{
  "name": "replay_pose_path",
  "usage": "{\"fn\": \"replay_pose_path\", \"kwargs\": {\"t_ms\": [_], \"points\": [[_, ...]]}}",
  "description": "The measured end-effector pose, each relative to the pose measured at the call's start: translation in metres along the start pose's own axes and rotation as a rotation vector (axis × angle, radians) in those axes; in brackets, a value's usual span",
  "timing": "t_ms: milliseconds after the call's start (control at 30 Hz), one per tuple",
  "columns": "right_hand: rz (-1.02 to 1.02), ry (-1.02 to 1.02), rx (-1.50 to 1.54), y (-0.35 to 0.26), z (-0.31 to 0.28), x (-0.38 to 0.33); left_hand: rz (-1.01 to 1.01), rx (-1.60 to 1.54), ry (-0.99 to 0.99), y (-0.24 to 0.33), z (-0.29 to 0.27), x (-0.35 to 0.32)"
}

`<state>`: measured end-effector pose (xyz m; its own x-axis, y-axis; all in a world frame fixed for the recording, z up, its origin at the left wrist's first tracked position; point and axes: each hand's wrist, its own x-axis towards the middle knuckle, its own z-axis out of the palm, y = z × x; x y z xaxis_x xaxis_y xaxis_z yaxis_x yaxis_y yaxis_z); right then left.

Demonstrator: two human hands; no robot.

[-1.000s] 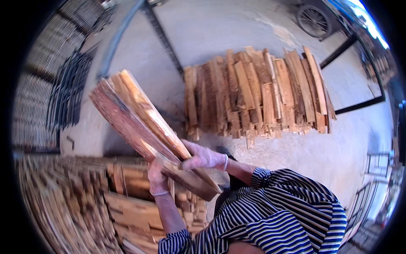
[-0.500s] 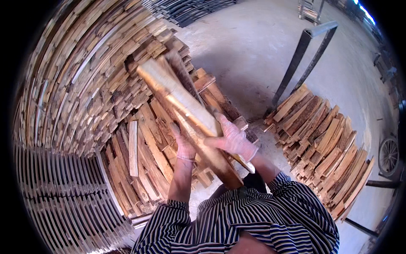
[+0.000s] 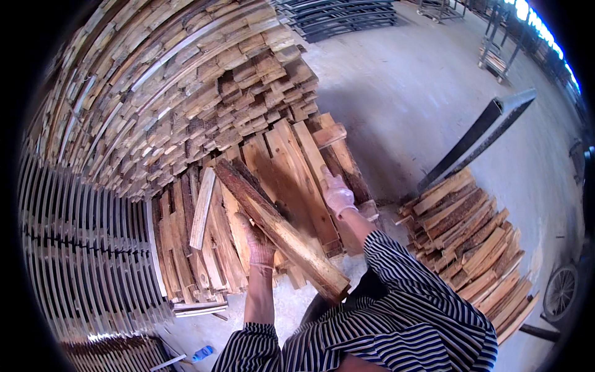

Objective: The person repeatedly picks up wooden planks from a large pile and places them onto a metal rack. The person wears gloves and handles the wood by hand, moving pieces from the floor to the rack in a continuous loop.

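My left hand (image 3: 257, 243), in a pale pink knit glove, is closed around the left edge of a long wooden board (image 3: 282, 232) with bark along its side. This board slants over the stack, its near end close to my body. My right hand (image 3: 339, 193), gloved too, rests with fingers stretched out against the right edge of a flat board (image 3: 315, 162) on the stack. Beneath both hands lies a layer of rough boards (image 3: 232, 248) side by side. A short pale strip (image 3: 202, 208) lies across it, left of my left hand.
A tall pile of stacked boards (image 3: 180, 105) rises at the far left, beside dark slatted racks (image 3: 80, 242). Another wood stack (image 3: 471, 242) stands at right by a metal upright frame (image 3: 471, 139). A wheel (image 3: 561, 291) is at the right edge; a blue object (image 3: 202, 353) lies on the floor.
Two boards were held up between both hands. Now one lies flat on the stack beneath my right hand, which has moved away and forward; the other stays with my left hand, lower down.
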<state>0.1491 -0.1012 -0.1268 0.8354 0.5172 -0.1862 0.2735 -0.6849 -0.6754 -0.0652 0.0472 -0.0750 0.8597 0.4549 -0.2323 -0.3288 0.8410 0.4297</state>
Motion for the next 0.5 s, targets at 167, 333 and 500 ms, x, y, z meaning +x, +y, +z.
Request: {"fn": "replay_pose_path", "kwargs": {"t_ms": [167,333,500], "points": [[-0.182,-0.002,-0.056,-0.009,0.004,0.02,0.114,0.192,0.169,-0.004,-0.016,-0.006],[-0.457,-0.302,-0.182,-0.079,-0.066,-0.082,0.098,0.363,0.361,-0.036,0.025,0.002],[-0.387,0.008,-0.014,-0.034,-0.052,-0.083,-0.148,0.351,0.3,-0.065,0.078,0.016]]}}
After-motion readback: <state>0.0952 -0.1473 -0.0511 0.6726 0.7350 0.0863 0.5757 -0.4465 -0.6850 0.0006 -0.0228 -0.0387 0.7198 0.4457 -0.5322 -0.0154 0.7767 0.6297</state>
